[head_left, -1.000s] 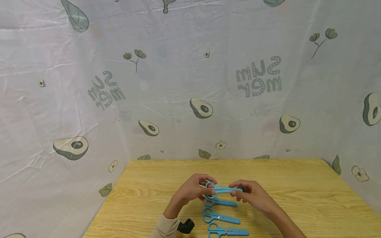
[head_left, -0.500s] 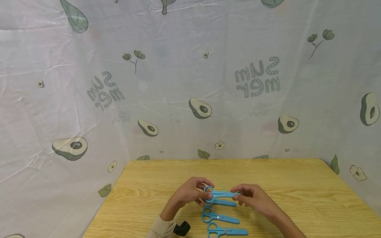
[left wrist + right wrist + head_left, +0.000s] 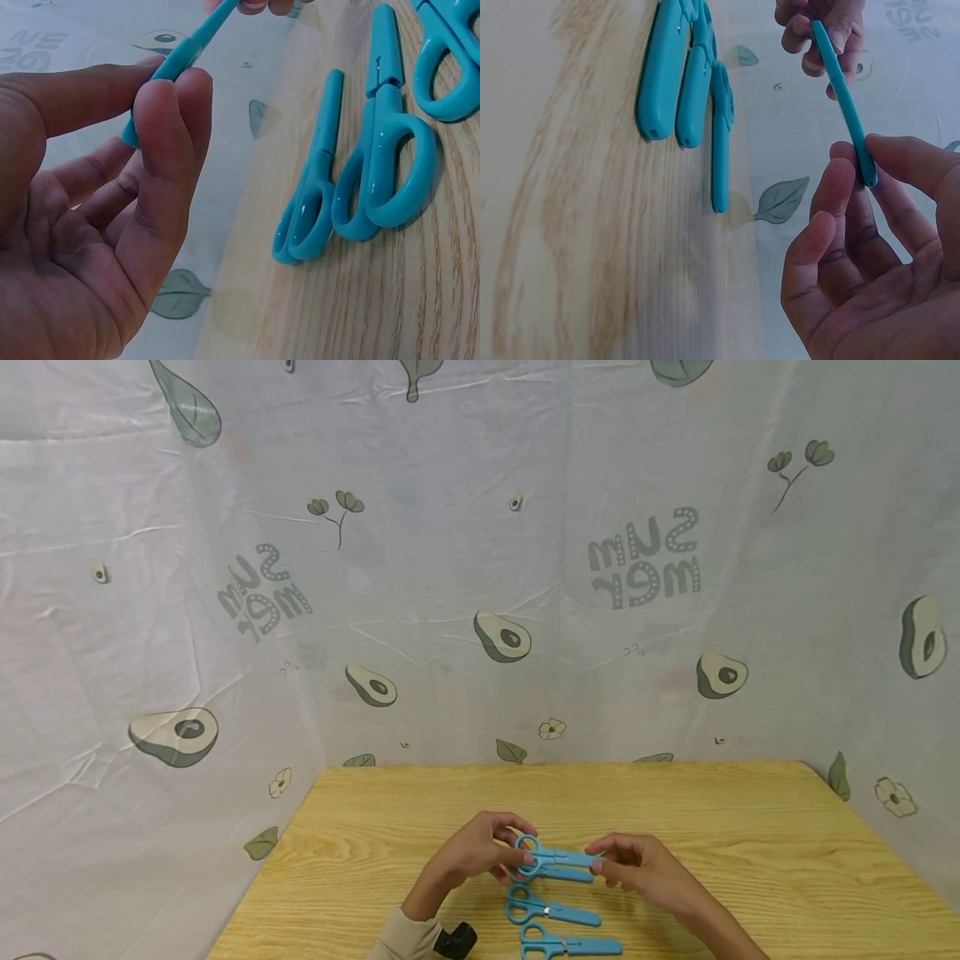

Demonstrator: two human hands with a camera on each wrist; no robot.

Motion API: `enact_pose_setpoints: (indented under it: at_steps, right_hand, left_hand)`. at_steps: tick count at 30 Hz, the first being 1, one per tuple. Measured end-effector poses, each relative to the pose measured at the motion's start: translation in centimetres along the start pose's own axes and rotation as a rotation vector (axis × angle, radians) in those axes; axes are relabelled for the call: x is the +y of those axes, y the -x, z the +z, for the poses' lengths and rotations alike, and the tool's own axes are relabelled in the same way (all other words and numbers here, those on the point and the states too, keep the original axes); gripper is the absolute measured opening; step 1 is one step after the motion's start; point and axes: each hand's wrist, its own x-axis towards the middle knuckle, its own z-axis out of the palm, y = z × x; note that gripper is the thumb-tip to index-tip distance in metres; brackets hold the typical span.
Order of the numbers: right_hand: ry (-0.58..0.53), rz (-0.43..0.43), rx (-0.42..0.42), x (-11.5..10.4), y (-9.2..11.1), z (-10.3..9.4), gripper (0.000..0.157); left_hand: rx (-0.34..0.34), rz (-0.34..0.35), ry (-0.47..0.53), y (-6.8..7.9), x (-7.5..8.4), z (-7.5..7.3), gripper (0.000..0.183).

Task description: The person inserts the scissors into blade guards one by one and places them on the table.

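Observation:
A pair of light blue scissors point(image 3: 568, 858) with a blade cover hangs above the table, held between both hands. My left hand point(image 3: 477, 849) pinches its finger loops between thumb and fingers. At the other end, my right hand point(image 3: 651, 870) pinches the tip of the cover, as the right wrist view shows along the edge of the held scissors point(image 3: 843, 97). Below lie three more covered blue scissors in a row: the far pair point(image 3: 567, 875), partly hidden by the held one, a middle pair point(image 3: 573, 915) and a near pair point(image 3: 592, 947). All their loops point left.
The wooden table point(image 3: 375, 810) reaches back to a pale curtain point(image 3: 450, 568) printed with avocados and leaves. A black wrist device point(image 3: 456, 941) sits at my left sleeve, left of the near scissors.
Both hands have brought the held scissors slightly nearer to me and closer to the far pair in the row, now overlapping it more in the head view. The three others lie as before.

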Motion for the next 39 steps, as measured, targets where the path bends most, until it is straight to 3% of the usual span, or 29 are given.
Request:
enact_pose_setpoints:
  at_steps: [21, 39]
  right_hand:
    - [-0.025, 0.000, -0.025, 0.6, 0.1, 0.3, 0.036]
    - [-0.020, 0.040, 0.050, 1.1, -1.9, 0.7, 0.038]
  left_hand:
    - [0.003, -0.010, 0.016, 0.7, -0.8, -0.5, 0.034]
    - [0.104, 0.019, -0.003, -0.4, -1.4, -1.3, 0.033]
